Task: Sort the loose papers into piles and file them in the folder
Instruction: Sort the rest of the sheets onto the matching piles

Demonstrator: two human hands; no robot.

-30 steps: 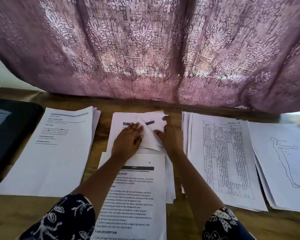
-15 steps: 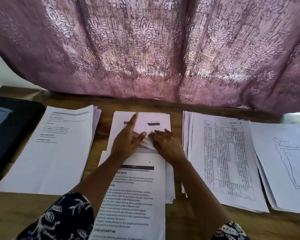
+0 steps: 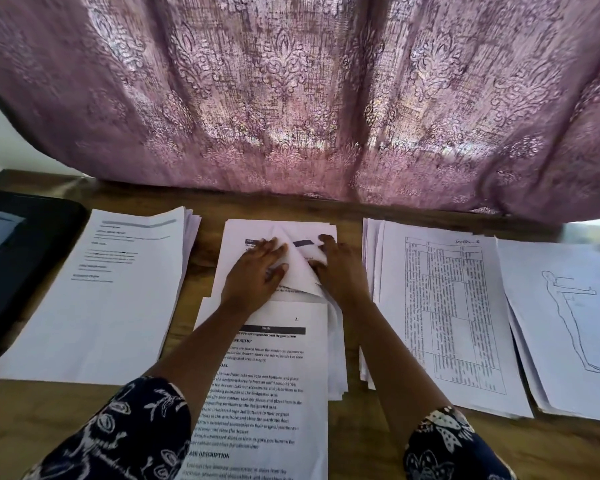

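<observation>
Mauve damask curtain (image 3: 291, 98); white papers (image 3: 94, 299) with black print; brown wood-grain counter (image 3: 361, 427); navy sleeves (image 3: 125, 434) with white floral pattern; black folder (image 3: 18, 265).
</observation>
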